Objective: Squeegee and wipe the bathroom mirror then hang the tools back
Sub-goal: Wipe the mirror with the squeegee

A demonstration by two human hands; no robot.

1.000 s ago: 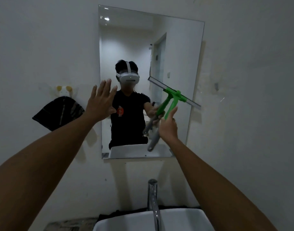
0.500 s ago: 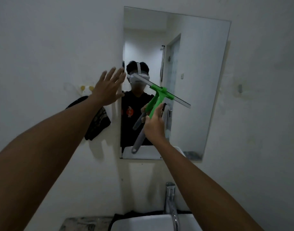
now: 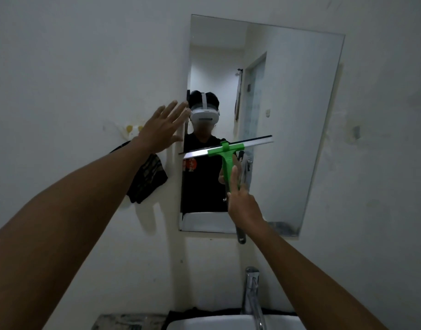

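Observation:
A frameless mirror (image 3: 288, 120) hangs on the white wall above the sink. My right hand (image 3: 242, 206) grips the green squeegee (image 3: 226, 152) by its handle. Its blade lies almost level against the glass across the mirror's lower left part, and the grey handle end sticks out below my wrist. My left hand (image 3: 163, 128) is held up flat with fingers spread at the mirror's left edge, holding nothing. A dark cloth (image 3: 147, 179) hangs on the wall left of the mirror, under a small hook with yellow knobs (image 3: 133, 129).
A chrome tap (image 3: 252, 291) rises over a white basin (image 3: 228, 323) at the bottom edge. A grey patterned counter (image 3: 128, 323) lies left of the basin. A small fitting (image 3: 356, 132) sits on the wall right of the mirror.
The squeegee has moved left across the glass and its blade has turned from slanted to nearly level. The view has shifted so the mirror sits further right. My left hand stays raised.

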